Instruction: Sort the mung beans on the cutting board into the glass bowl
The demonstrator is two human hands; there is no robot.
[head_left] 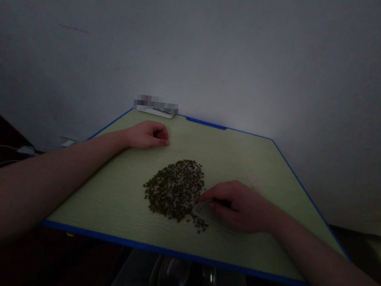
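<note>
Seed-like pieces (pixel 173 191) lie heaped mid-table (pixel 100 206); at their three o'clock the right hand (pixel 243 207) grips a thin clear sheet (pixel 206 212), best kept low and steady near the strays (pixel 201 225) at four. The left hand (pixel 146 135), loosely open, rests at eleven.

Worktop (pixel 100 206): pale yellow-green, faintly grained, bordered by blue edging (pixel 178 253). Near the middle, a pile (pixel 174 189) of small dark greenish-brown pieces is spread; a few loose bits (pixel 201 224) are scattered at its near right side. Just beside it, a clear ridged piece (pixel 205 211) is partly covered by the right hand (pixel 243 208). At the far left corner, a white tray (pixel 156 112) is set, contents blurred.
</note>
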